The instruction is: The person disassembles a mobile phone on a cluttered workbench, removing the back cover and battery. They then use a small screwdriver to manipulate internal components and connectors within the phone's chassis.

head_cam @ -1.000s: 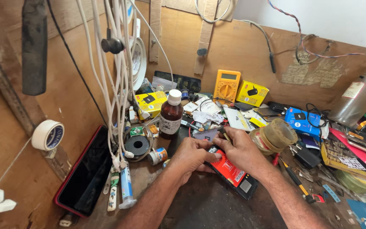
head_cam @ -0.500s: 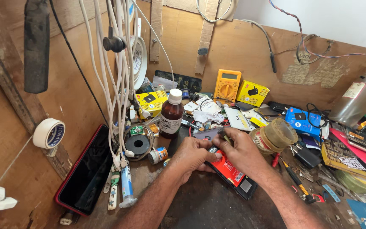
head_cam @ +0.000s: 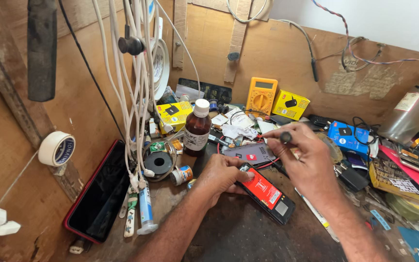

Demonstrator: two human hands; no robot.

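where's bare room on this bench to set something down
The dark bench patch in front, between the red-edged tablet and the opened phone under the left hand. Behind and right of the brown bottle, boxes, wires and tools crowd everything.

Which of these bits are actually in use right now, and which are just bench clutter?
In use:
left hand steadying the opened phone
right hand pinching a small dark tool

Lying about:
brown bottle
yellow multimeter
tape roll
red-edged tablet

A cluttered wooden bench (head_cam: 248,237) carries an opened phone (head_cam: 267,193), a brown bottle (head_cam: 197,128), a yellow multimeter (head_cam: 261,94), yellow boxes (head_cam: 291,105) and a tape roll (head_cam: 158,163)
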